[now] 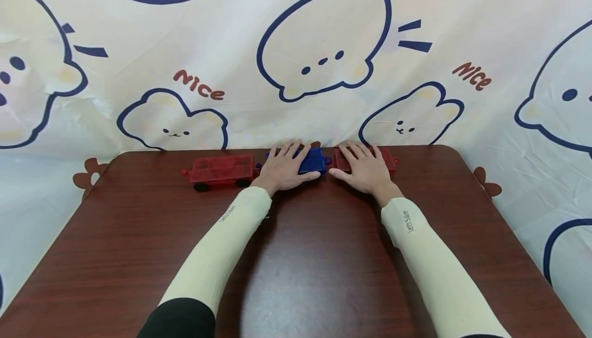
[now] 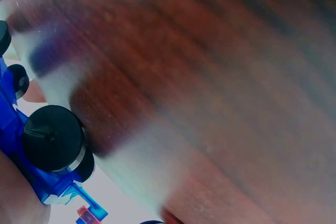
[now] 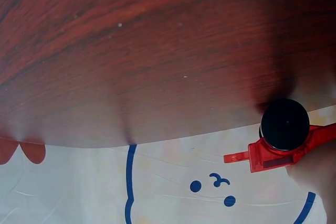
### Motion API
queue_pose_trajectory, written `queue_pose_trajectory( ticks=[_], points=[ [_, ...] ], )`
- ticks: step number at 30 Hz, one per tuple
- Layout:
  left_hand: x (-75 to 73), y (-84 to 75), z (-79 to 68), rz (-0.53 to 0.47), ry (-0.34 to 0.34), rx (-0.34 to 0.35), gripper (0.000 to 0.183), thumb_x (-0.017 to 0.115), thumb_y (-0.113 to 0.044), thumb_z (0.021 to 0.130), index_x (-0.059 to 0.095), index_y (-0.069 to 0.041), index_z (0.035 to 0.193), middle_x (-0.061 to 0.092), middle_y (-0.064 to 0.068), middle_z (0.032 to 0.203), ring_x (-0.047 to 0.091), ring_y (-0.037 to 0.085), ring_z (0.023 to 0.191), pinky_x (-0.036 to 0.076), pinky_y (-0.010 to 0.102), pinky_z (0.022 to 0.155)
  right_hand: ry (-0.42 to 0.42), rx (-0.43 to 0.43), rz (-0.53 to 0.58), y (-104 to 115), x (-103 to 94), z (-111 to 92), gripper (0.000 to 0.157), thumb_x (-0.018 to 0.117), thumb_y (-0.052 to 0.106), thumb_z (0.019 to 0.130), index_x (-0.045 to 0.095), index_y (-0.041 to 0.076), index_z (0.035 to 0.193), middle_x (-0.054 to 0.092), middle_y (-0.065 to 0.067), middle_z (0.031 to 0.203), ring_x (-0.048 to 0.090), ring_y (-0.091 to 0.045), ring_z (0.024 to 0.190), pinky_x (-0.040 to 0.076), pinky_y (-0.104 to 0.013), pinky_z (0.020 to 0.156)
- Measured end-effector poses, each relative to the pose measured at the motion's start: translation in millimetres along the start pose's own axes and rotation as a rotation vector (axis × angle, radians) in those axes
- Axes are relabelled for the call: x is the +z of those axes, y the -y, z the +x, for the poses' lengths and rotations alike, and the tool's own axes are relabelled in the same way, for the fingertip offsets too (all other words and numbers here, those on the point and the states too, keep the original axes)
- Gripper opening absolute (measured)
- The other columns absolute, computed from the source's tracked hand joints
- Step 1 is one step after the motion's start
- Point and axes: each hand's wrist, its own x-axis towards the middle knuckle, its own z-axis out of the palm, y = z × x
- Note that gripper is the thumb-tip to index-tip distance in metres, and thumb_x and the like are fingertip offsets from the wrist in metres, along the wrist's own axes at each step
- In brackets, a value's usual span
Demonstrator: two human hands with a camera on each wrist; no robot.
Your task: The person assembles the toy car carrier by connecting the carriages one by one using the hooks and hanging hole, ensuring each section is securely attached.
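Three translucent toy train cars stand in a row along the table's far edge. At the left is a red toy train car (image 1: 222, 168) with black wheels. My left hand (image 1: 282, 169), fingers spread, rests over the blue toy train car (image 1: 315, 161) in the middle. Its black wheel (image 2: 52, 138) shows in the left wrist view. Over the right-hand red toy train car (image 1: 390, 160) lies my right hand (image 1: 366, 170), also with fingers spread. In the right wrist view, that car's end hook (image 3: 236, 157) juts out beside a black wheel (image 3: 284, 124). Both hands partly hide the cars beneath them.
The dark brown wooden table (image 1: 314, 256) stretches between me and the cars. Right behind its far edge hangs a white cloth (image 1: 259, 117) printed with cartoon outlines. Pale sleeves (image 1: 231, 240) cover both forearms.
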Motion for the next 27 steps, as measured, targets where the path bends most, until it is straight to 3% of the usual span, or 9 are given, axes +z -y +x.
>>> queue_pose_trajectory(
  ticks=[27],
  points=[
    [-1.4,-3.8,-0.2,0.066,0.038,-0.012,0.097,0.029,-0.085,0.090,0.014,-0.026,0.165,0.015,0.006,0.169,0.009,0.028,0.155,0.004,0.058,0.121,-0.008,-0.006,0.013,1.7,0.8,-0.8,0.096,0.031,0.083,0.091,0.030,0.019,0.161,0.028,-0.009,0.165,0.020,-0.033,0.151,0.010,-0.066,0.118]
  ],
)
